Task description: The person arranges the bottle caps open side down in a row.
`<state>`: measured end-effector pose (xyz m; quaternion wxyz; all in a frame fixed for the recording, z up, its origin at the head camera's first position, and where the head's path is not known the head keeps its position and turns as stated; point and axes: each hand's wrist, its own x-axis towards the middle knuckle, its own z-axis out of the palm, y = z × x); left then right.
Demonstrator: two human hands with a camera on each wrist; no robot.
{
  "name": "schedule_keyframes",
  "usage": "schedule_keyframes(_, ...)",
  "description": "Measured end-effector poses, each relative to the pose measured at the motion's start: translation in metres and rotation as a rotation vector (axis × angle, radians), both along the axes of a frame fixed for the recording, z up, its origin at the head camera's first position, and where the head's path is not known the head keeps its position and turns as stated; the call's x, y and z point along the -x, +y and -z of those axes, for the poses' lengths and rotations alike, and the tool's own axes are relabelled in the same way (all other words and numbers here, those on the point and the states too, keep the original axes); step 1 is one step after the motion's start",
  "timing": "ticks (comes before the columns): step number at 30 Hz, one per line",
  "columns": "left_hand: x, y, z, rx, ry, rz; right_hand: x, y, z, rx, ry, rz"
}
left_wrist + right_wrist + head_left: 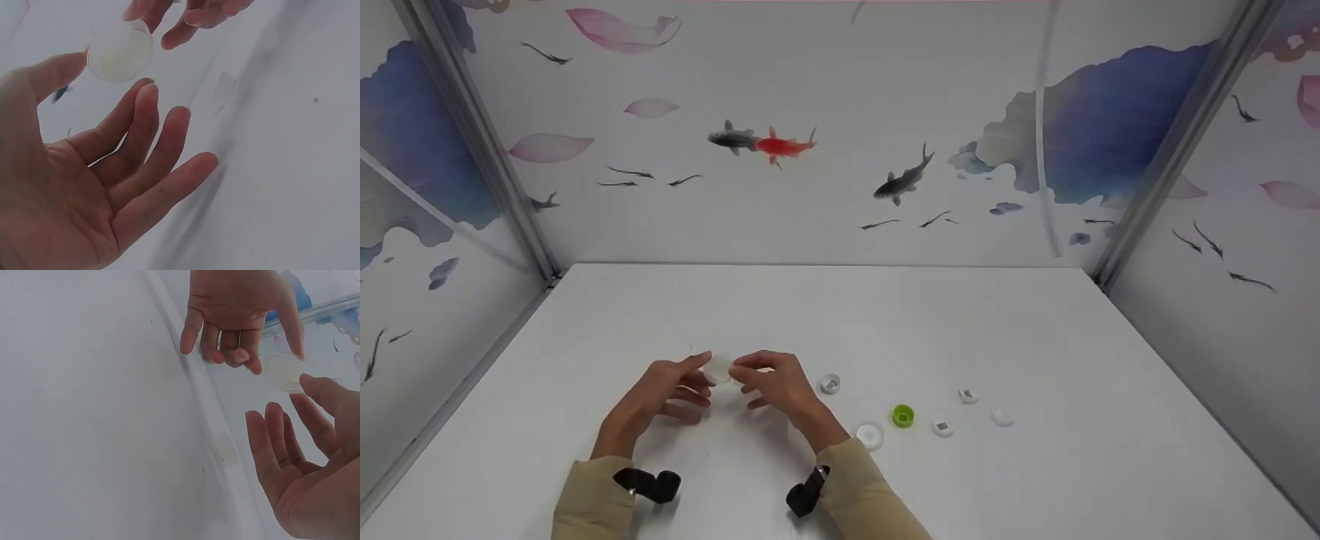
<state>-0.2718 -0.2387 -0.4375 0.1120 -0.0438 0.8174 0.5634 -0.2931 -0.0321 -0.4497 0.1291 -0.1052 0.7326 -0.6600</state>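
Between both hands, above the white table, is a small round translucent lid (119, 53), shallow and pale inside. My right hand (777, 382) pinches its edge with thumb and index finger, seen best in the right wrist view; its other fingers stay apart from the lid. From the opposite side, my left hand (667, 390) has its thumb on the rim and the index fingertip right at the lower edge. The remaining left fingers are spread and bent, with nothing in them. Nearest to the right hand on the table is a small silvery round cap (830, 384).
Right of the hands lie a white round lid (869, 436), a green cap (903, 416), a white cap with a grey centre (943, 428), another white cap (968, 395) and a white round piece (1003, 417). Printed panels (825, 225) wall in the white table (840, 307).
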Motion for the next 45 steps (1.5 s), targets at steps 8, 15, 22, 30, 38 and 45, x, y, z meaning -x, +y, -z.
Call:
schedule_keyframes(8, 0.002, -0.003, 0.0, -0.092, -0.012, 0.1, 0.001, 0.005, -0.002, 0.021, 0.014, -0.031)
schedule_keyframes(15, 0.004, -0.004, -0.001, -0.156, 0.033, 0.121, 0.003, 0.006, -0.004, 0.071, -0.045, -0.029)
schedule_keyframes(22, 0.003, -0.007, 0.0, -0.163, 0.124, 0.176, 0.002, 0.006, -0.007, 0.085, -0.066, -0.033)
schedule_keyframes(30, 0.005, -0.007, 0.006, -0.125, 0.191, 0.219, 0.003, 0.008, -0.007, 0.062, -0.044, -0.039)
schedule_keyframes(38, 0.007, -0.009, 0.014, -0.04, 0.264, 0.214, 0.002, 0.01, -0.007, 0.02, 0.0, -0.071)
schedule_keyframes(45, 0.01, -0.005, 0.016, 0.019, 0.298, 0.151, 0.003, 0.012, -0.008, -0.004, 0.06, -0.083)
